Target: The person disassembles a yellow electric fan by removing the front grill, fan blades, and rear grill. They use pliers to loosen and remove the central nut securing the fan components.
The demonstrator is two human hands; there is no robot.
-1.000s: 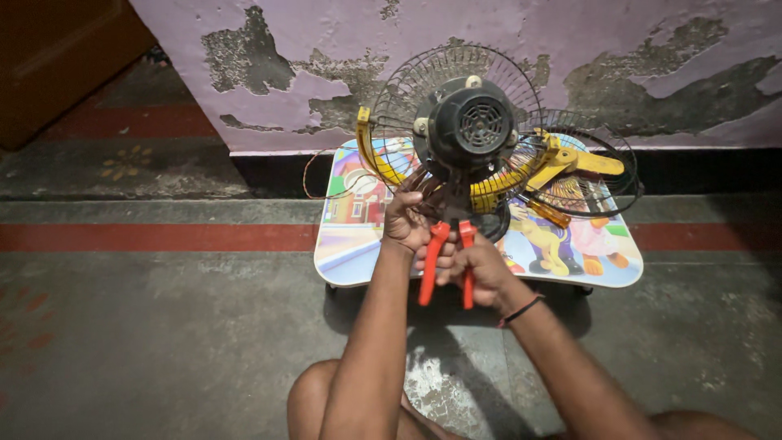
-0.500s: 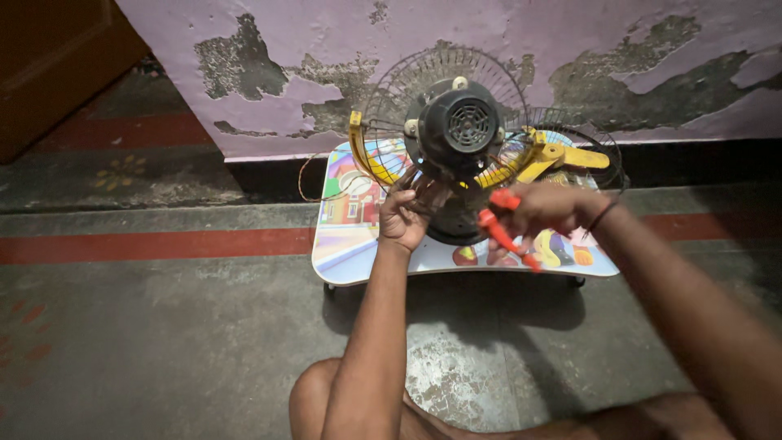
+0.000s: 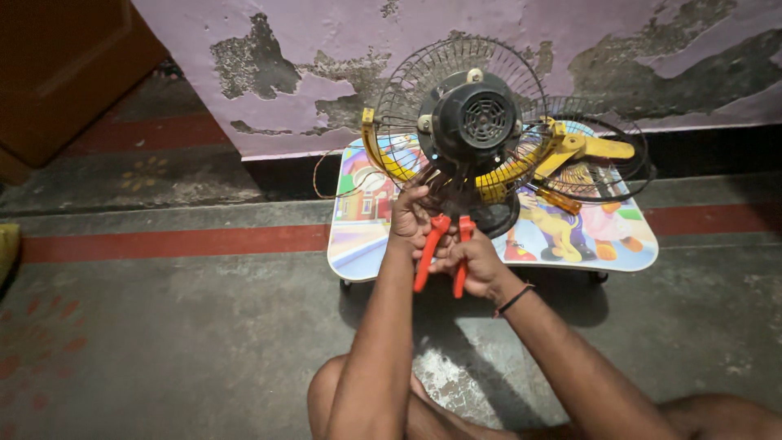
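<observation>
Head view: pliers with orange-red handles were held upright, handles toward the near side and tips pointing up and away into the base of a small table fan. The right hand was wrapped around the handles from the right, fingers curled closed on them; the two handles stood slightly apart. The tips were hidden against dark parts under the fan, so what they touched could not be told. The left hand lay just left of the pliers and touching them, its fingers bent and pinching at thin wires beneath the black motor housing; the exact piece it gripped could not be made out. Both hands met at the near edge of the fan.

The fan stood with its motor back toward the camera, a wire rear guard behind it and yellow blades showing at the left. A second wire guard with a yellow piece lay to the right. A screwdriver with an amber handle rested near the fan's right side. All sat on a low table with a cartoon-printed top, placed on a grey floor before a peeling lilac wall.
</observation>
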